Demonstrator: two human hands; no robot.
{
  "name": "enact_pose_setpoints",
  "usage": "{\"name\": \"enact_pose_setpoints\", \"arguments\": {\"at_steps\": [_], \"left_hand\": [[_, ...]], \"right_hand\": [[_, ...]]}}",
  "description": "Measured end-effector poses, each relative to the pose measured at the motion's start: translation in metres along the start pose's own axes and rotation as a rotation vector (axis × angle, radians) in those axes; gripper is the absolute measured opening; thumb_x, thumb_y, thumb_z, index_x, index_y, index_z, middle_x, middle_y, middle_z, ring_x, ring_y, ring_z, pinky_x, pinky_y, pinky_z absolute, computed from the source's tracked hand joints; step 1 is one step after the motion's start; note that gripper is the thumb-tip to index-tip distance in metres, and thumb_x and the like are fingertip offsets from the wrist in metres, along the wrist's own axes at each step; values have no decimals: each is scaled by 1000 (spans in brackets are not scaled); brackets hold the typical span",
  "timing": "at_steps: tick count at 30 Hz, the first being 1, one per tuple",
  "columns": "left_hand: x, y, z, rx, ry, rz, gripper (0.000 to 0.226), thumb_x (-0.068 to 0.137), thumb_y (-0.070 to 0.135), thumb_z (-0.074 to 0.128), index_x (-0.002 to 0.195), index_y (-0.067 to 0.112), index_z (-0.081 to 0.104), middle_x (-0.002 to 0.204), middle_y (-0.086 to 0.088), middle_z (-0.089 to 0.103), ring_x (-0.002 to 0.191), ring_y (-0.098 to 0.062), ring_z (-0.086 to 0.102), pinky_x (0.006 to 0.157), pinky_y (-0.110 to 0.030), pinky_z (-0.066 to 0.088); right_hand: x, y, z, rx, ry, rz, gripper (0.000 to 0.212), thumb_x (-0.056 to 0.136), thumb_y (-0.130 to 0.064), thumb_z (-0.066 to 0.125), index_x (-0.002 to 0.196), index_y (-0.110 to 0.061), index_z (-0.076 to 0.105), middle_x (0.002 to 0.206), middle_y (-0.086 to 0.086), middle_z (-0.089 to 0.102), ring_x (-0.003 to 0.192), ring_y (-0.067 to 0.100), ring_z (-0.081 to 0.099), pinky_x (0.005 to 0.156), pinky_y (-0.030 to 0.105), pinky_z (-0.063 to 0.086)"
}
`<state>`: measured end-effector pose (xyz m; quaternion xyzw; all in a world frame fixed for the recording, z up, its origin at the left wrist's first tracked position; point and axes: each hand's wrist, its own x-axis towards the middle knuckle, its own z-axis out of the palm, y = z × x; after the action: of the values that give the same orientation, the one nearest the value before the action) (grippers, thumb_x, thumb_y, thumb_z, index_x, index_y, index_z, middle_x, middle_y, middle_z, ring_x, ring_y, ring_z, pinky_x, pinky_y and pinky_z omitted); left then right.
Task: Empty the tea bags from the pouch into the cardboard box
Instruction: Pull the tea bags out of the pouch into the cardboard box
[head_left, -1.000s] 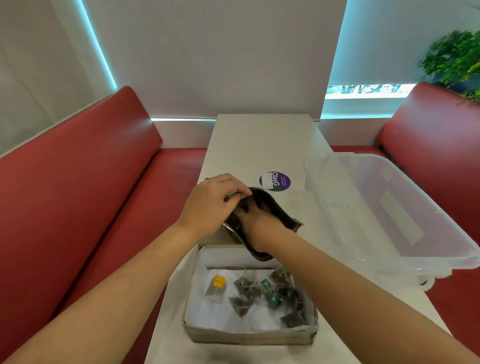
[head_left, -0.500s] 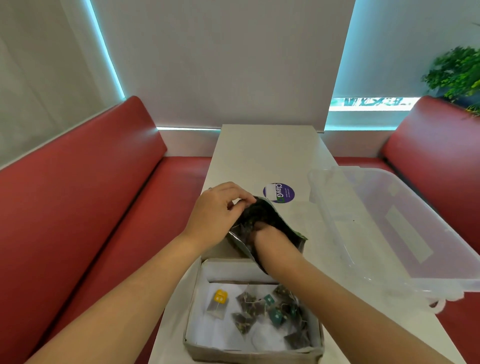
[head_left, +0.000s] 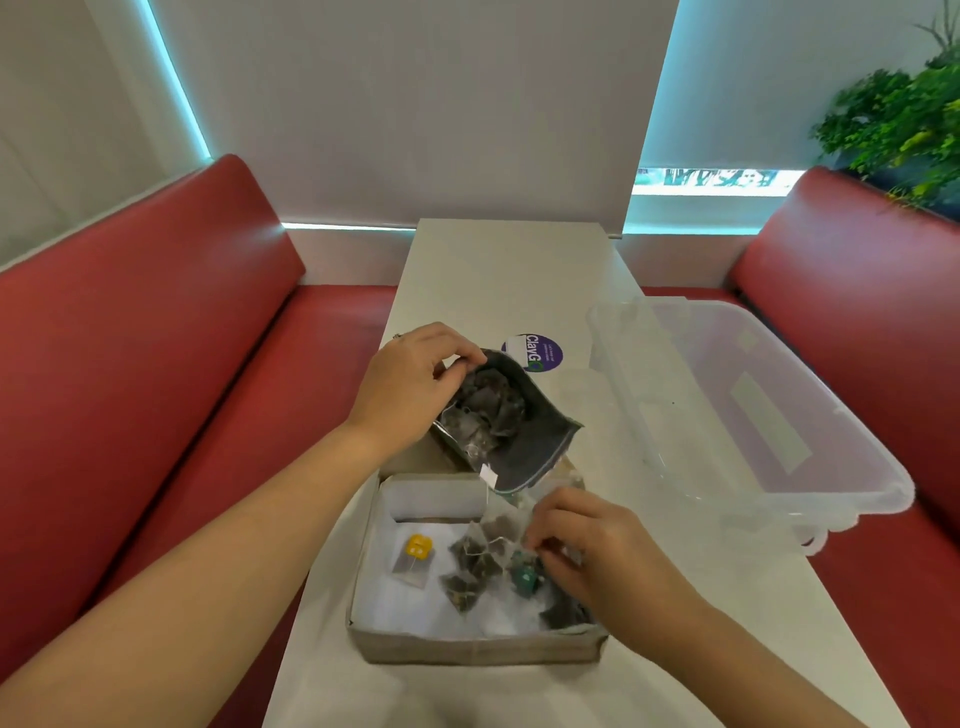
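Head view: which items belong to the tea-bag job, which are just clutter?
In the job:
dark foil pouch, left hand holding it
open cardboard box
pyramid tea bags
right hand

Lying about:
clear plastic storage bin
round purple sticker
green plant

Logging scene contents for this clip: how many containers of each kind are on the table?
Dark pouch, held open by the left hand: 1
Cardboard box, right hand over it: 1
Clear plastic bin: 1
Total: 3
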<state>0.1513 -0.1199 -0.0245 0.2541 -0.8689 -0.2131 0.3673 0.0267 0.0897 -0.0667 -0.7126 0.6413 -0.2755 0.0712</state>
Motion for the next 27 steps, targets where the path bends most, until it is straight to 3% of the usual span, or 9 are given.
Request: {"name": "enact_pose_setpoints", "arguments": {"at_steps": [3,6,9,11,17,19,24,27], "left_hand": [[0,-1,-1,15,-8,0,16,86,16,63,90,29,72,93,16,66,69,-11,60,76,-38,53],[-2,-3,-1,29,-13,7,16,87,17,63,91,29,72,94,16,66,68,-10,60,77,-38,53],[-3,-5,-1,30,-22,4,15,87,17,62,92,28,72,94,16,66,71,-11,61,77,-38,53],[-4,-6,0,21,-30,1,16,87,18,62,92,29,72,94,16,66,74,-12,62,76,-39,53],[-2,-6,0,-3,-40,0,14,86,18,63,91,29,72,93,16,67,72,-12,61,76,-38,52],[-2,-4,0,-6,-43,6,13,86,18,64,90,28,72,93,16,67,70,-12,60,75,-37,52],[-2,1,0,-15,-50,10,14,86,17,66,89,28,73,92,16,68,68,-7,58,76,-35,51],[-2,0,-1,-40,-46,-7,15,85,15,67,89,28,74,92,15,68,66,-6,59,75,-36,52]], "right_hand": [[-13,11,19,-49,-64,5,14,76,-10,72,87,-19,72,94,-5,65,80,7,62,74,16,52],[-19,24,35,-81,-179,73,21,87,-14,59,104,-19,71,107,-3,63,91,13,63,84,24,52],[-19,29,39,-68,-264,82,30,91,-13,51,117,-21,66,122,-5,60,105,11,59,93,17,44],[-15,29,32,-90,-217,83,30,88,-11,55,113,-22,69,122,-7,60,105,10,60,92,16,45],[11,12,0,18,176,45,19,85,-4,62,98,-14,70,102,-3,65,90,8,60,80,17,51],[34,5,1,-15,196,-4,20,85,-3,61,100,-12,70,104,0,65,91,11,61,81,19,52],[111,11,28,-182,-141,114,31,89,-12,53,118,-12,64,117,11,61,104,29,59,89,39,50],[143,20,44,-350,-423,231,60,85,-10,57,140,-24,40,140,11,40,118,33,49,99,42,45]]}}
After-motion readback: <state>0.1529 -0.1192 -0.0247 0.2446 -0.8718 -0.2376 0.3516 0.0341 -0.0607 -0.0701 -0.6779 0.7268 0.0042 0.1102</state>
